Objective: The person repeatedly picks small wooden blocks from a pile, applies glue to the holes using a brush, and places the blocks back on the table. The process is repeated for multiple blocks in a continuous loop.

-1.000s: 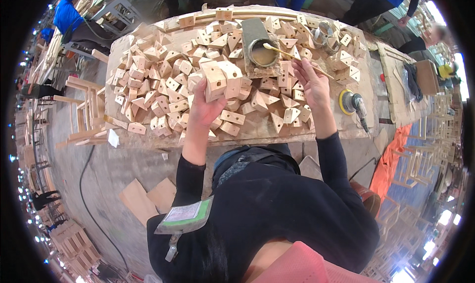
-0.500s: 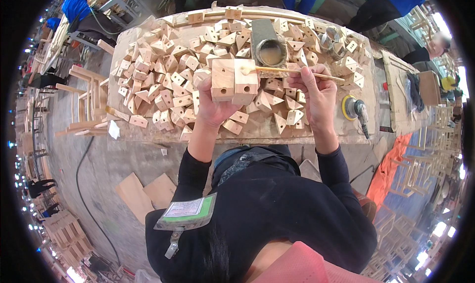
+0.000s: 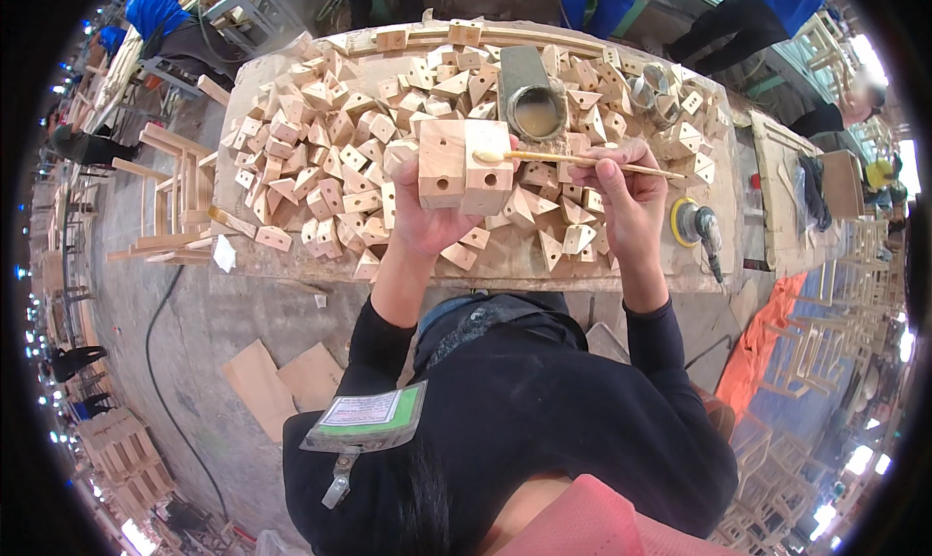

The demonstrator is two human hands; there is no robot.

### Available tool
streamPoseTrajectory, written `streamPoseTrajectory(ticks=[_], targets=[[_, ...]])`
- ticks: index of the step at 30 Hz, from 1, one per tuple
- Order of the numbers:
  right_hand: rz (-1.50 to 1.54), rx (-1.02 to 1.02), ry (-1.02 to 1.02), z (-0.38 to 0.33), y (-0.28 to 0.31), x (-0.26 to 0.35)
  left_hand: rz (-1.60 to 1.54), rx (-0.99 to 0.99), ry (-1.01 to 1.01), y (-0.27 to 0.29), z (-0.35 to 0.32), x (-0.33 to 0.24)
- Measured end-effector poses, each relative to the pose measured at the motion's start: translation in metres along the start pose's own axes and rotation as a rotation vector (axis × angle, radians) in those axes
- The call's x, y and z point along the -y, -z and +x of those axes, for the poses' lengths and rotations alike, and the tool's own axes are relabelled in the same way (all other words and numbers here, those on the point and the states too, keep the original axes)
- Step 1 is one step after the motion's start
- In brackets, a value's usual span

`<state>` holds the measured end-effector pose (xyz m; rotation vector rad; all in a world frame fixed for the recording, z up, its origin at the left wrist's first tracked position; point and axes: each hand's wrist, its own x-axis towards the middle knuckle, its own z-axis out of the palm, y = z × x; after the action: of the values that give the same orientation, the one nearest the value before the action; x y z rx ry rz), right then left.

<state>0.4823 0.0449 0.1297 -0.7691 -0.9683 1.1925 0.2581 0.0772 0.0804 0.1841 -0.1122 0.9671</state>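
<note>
My left hand (image 3: 427,226) is closed from below around two light wooden blocks (image 3: 443,160) held side by side, each with drilled holes. Between thumb and fingers, my right hand (image 3: 626,192) pinches a thin wooden stick (image 3: 553,156). Its left tip, coated with something pale yellow, touches the upper face of the right block. Beyond the blocks, a dark container (image 3: 536,111) with a round opening holds a cloudy tan liquid. Many loose drilled wooden blocks (image 3: 335,158) are heaped around it on the worktable (image 3: 320,269).
A sander with a yellow-rimmed pad (image 3: 691,223) lies at the table's right end, near two metal rings (image 3: 650,88). Wooden frames (image 3: 165,197) stand left of the table. Orange sheeting (image 3: 762,347) is on the right. Other people (image 3: 160,12) are across the table.
Both hands, the blocks and the stick sit slightly lower and further right in view. The stick's tip stays on the right block, with the same grip in each hand.
</note>
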Motion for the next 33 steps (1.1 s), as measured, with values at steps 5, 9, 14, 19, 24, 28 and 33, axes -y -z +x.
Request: streamPoseTrajectory(ticks=[5, 9, 14, 19, 24, 28, 33], targets=[[0.000, 0.001, -0.033, -0.001, 0.004, 0.005, -0.043, -0.062, -0.036, 0.003, 0.001, 0.001], [-0.021, -0.007, 0.009, 0.000, 0.003, 0.009, -0.098, -0.057, -0.038, 0.006, 0.001, 0.002], [-0.139, -0.004, 0.066, 0.005, 0.000, 0.016, -0.112, -0.014, 0.017, -0.001, 0.002, 0.004], [-0.113, 0.037, 0.108, 0.006, 0.000, 0.015, -0.096, -0.031, 0.025, 0.004, 0.000, 0.002], [-0.112, 0.112, 0.120, 0.002, 0.002, 0.017, -0.083, -0.082, -0.035, -0.005, -0.001, 0.008], [-0.091, 0.128, 0.084, 0.000, 0.005, 0.016, -0.181, -0.022, 0.031, -0.001, -0.003, 0.004], [-0.011, 0.053, 0.037, -0.004, 0.008, 0.010, 0.071, -0.179, -0.122, -0.020, 0.000, 0.013]])
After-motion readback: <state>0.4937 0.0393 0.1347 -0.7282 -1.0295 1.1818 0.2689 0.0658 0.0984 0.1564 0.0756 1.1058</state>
